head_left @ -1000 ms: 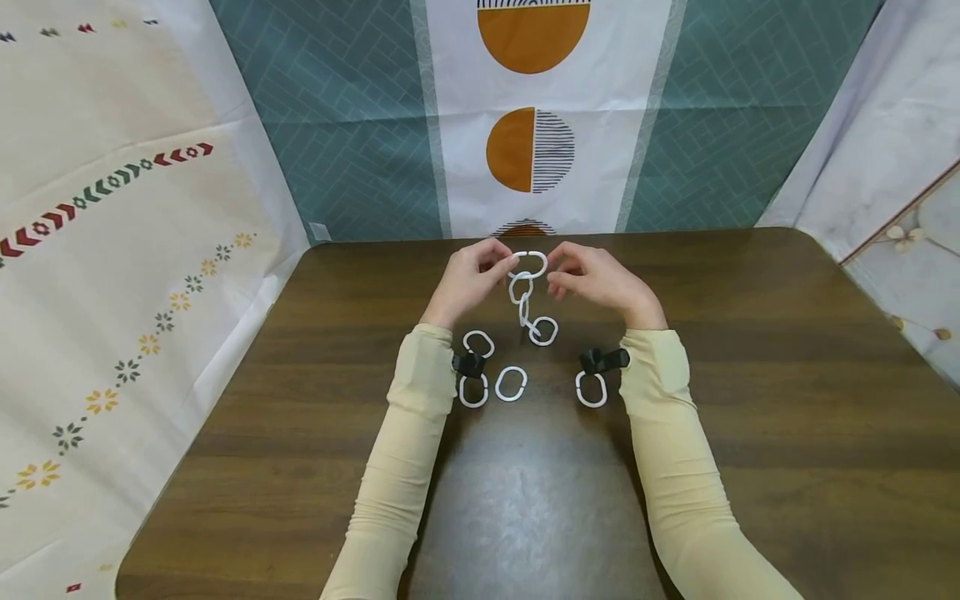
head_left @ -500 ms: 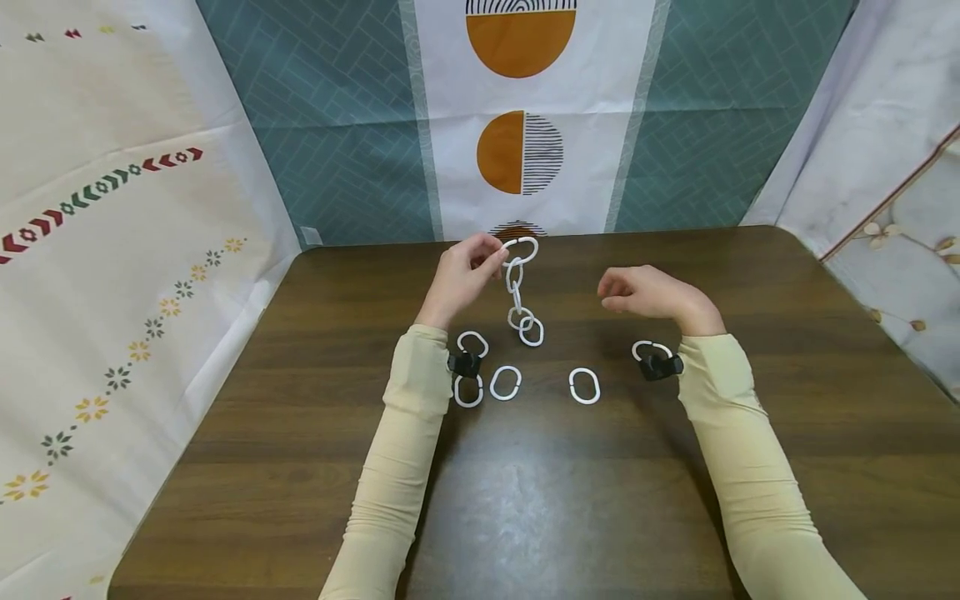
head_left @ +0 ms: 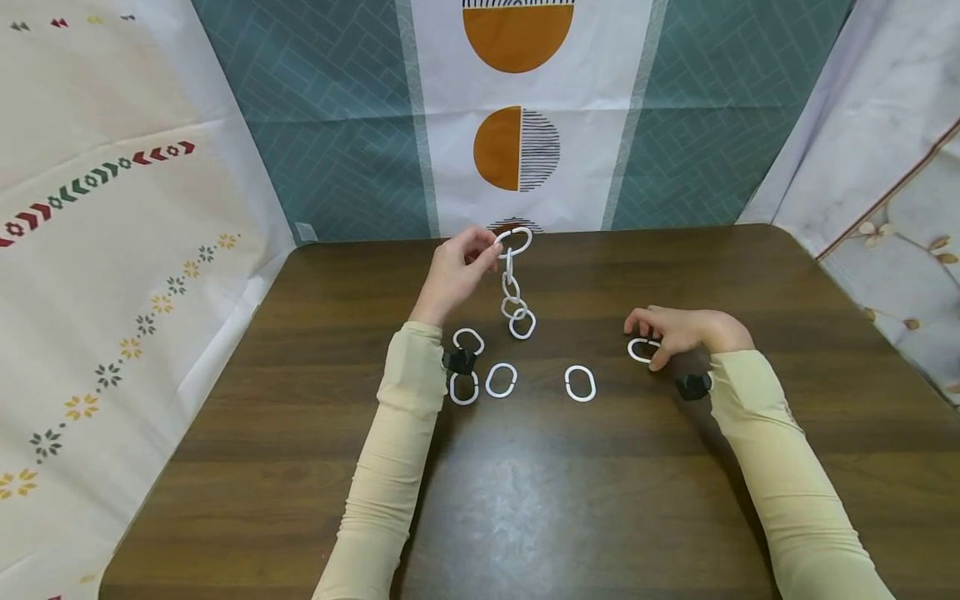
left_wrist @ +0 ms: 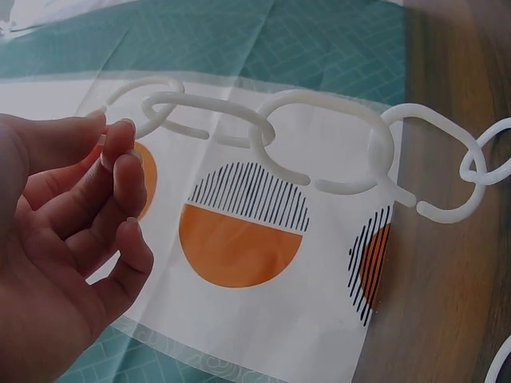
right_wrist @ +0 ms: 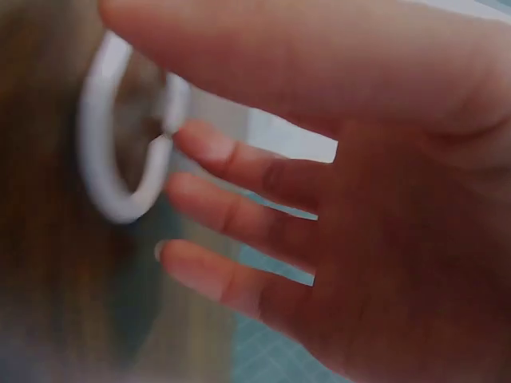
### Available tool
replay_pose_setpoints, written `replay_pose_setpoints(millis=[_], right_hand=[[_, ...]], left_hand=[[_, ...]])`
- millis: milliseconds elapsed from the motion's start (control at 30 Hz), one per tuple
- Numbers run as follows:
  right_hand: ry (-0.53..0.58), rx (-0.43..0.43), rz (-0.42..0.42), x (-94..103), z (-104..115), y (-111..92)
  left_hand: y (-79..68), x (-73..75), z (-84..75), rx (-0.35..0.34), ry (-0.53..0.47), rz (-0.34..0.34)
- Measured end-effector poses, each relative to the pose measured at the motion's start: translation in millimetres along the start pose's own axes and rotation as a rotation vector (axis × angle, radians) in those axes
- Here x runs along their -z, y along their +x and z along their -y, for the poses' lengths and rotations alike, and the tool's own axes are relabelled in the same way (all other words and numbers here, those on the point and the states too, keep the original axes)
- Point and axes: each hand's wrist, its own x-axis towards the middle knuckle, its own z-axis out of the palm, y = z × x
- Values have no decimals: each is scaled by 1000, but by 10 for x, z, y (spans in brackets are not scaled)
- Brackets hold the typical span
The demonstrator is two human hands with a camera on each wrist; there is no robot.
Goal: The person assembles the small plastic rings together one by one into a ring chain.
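Note:
Pinched between thumb and fingertips of my left hand (head_left: 453, 271) is the top link of a chain of white plastic oval links (head_left: 530, 242), which hangs to the table in the head view. Each link of that chain (left_wrist: 323, 96) has a small slit in one side, seen in the left wrist view. On the right, my right hand (head_left: 684, 332) reaches down over a loose white link (head_left: 631, 352). Its thumb and fingers stand on either side of the link (right_wrist: 93, 152) in the blurred right wrist view, not closed round it.
Another loose link (head_left: 566, 385) lies near the middle of the brown table (head_left: 495, 517). Further left is one more link (head_left: 489, 385), with two others beside the left wrist strap (head_left: 459, 361). Patterned cloths hang behind the table and along both sides.
My right hand has left the chain's top, moved right and come down to the loose link at the right. The left hand keeps hold of the chain, raised slightly.

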Motion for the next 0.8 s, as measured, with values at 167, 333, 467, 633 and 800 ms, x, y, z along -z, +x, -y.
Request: replay_pose_setpoints(millis=[167, 333, 467, 633, 800], right_hand=[[-37, 6, -30, -42, -21, 17], [-2, 29, 5, -56, 0, 54], [-23, 26, 22, -65, -3, 65], [-56, 21, 25, -75, -19, 61], [-150, 44, -29, -63, -33, 58]], left_hand=[[6, 26, -14, -2, 29, 5], [13, 31, -12, 2, 40, 42], [4, 25, -14, 8, 45, 68], [-9, 1, 0, 21, 41, 77], [-12, -33, 8, 16, 38, 78]])
